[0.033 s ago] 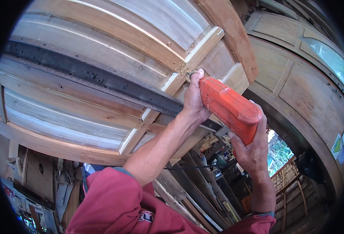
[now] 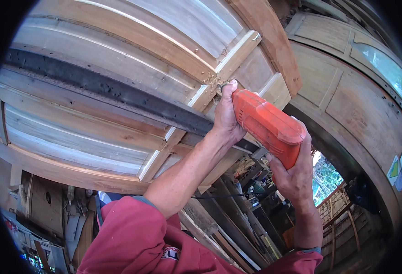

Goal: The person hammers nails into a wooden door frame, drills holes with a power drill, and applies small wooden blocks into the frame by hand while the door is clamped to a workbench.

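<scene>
Both hands are working the tool in my feed — my left hand (image 2: 227,114) is wrapped around the front end of the red power tool (image 2: 269,121), and my right hand (image 2: 296,176) clasps its rear end. The tool sits right between them, against the panelled woodwork (image 2: 119,57). Wood shavings (image 2: 214,78) lie just beyond my left hand — and a dark bar (image 2: 105,87) stretches away to that hand's left.

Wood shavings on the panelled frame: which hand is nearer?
Left. The left hand, at the orange tool's far end, is just below the wood shavings in the picture; the right hand, gripping the near end, is farther off, lower right.
</scene>
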Demonstrator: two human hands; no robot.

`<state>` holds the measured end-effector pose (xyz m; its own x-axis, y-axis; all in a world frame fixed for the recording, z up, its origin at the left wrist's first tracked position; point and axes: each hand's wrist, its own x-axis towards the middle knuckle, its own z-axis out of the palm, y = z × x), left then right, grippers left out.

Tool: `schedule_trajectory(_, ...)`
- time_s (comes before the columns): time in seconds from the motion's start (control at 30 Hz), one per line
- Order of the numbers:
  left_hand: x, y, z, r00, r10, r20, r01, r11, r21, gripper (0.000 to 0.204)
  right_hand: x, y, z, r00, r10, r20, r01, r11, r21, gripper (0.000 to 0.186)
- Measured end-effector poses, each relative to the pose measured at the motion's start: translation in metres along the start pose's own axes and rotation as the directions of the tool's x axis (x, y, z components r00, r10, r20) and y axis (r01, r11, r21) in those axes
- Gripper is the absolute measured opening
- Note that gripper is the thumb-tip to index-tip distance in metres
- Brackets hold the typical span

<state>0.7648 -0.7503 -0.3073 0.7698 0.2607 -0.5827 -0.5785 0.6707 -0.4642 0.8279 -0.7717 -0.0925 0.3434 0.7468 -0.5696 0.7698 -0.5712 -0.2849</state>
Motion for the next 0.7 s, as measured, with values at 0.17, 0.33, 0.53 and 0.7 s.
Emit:
schedule_trajectory(0.17,-0.005,-0.0026,0.0074,0.999,-0.007,-0.037,0.008,1.0,0.017,0.042,-0.0003,0.0074,-0.0027,1.0,-0.016,0.016,0.015,0.997,0.073,0.08)
schedule_trajectory(0.33,-0.0026,0.0023,0.0065,0.998,0.027,-0.055,-0.027,1.0,-0.003,0.039,0.0072,0.002,-0.0053,1.0,-0.009,0.022,0.007,0.997,0.071,0.078)
schedule_trajectory(0.53,-0.0002,0.001,0.0076,0.997,0.002,-0.075,-0.002,1.0,-0.008,0.04,0.0063,0.005,-0.0032,0.999,-0.036,0.014,0.035,0.998,0.051,0.078)
schedule_trajectory(0.7,-0.0001,0.0008,0.005,0.996,0.016,-0.09,-0.017,1.0,-0.007,0.041,0.0069,0.0046,-0.0016,0.999,-0.041,0.018,0.04,0.998,0.052,0.079)
